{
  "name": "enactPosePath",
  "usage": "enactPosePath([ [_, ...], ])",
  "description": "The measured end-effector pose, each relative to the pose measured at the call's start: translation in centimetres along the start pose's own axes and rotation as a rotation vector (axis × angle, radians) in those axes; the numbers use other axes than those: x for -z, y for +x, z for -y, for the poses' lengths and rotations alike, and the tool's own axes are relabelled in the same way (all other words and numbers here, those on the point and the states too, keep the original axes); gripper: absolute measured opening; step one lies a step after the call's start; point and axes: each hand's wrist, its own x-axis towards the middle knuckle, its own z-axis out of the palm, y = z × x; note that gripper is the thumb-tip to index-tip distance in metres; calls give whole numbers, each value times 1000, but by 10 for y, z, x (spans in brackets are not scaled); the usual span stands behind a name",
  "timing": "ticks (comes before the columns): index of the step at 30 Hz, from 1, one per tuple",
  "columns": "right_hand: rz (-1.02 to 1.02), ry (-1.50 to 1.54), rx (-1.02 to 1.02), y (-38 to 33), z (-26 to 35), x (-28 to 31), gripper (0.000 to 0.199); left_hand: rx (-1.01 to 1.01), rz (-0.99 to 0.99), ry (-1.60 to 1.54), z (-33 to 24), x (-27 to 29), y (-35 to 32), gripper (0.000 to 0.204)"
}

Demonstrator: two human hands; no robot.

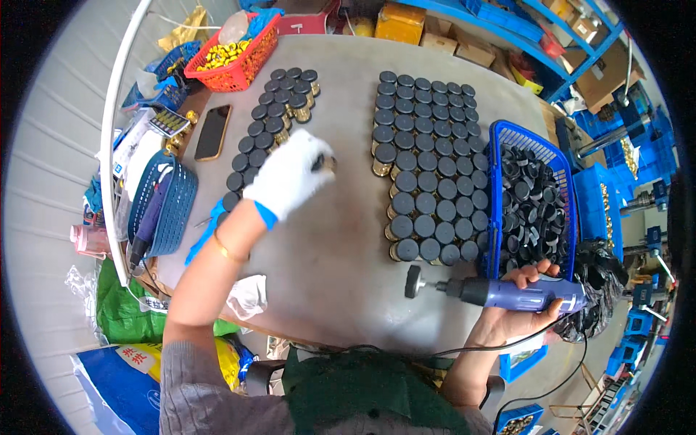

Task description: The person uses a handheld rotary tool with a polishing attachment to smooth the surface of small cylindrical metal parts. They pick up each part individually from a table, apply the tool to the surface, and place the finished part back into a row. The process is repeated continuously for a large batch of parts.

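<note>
My left hand (290, 172), in a white glove, reaches over the grey table (333, 239) and is closed on a small gold bottle with a black cap (324, 164), near the left group of capped bottles (272, 119). My right hand (523, 304), bare, grips a blue electric screwdriver (507, 293) lying level, its black round bit (412, 281) pointing left, just below the large block of black-capped gold bottles (428, 167).
A blue basket of loose black caps (533, 199) stands right of the block. A red basket of gold parts (232, 54), a phone (213, 132) and a blue basket holding another tool (163, 206) sit at the left. Shelves and boxes fill the back right.
</note>
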Motion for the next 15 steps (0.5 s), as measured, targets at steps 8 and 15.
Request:
enactPosePath([
  [8, -19, -68, -31, -5, -11, 7, 50, 71, -50, 401, 60, -10, 48, 23],
  [15, -25, -77, -49, -9, -12, 5, 50, -167, -54, 138, -23, -29, 47, 35],
])
